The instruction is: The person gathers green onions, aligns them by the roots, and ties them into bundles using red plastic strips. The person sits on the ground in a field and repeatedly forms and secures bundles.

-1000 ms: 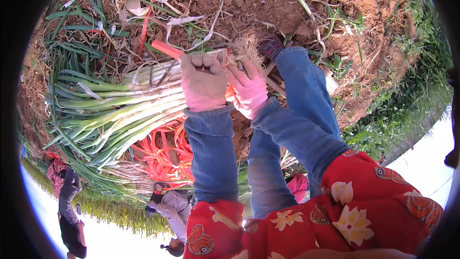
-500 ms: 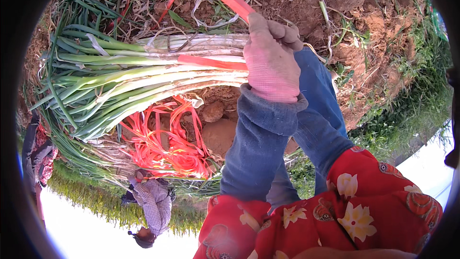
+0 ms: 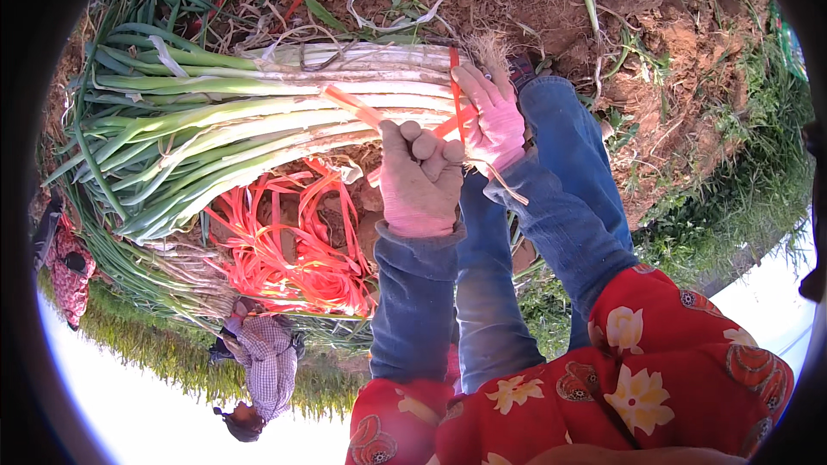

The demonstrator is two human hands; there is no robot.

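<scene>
Left hand grips ribbon; right hand curls — perhaps closed — against onions, likely bruisable, best held by white stems.

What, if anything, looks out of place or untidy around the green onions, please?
The red ribbons look untidy: they lie in a loose tangle beside the green onions, with loops crossing every way rather than laid straight.

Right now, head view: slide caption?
Gloved left hand grips red ribbon; gloved right hand against a green onion bundle near its roots; ribbon tangle alongside.
</scene>
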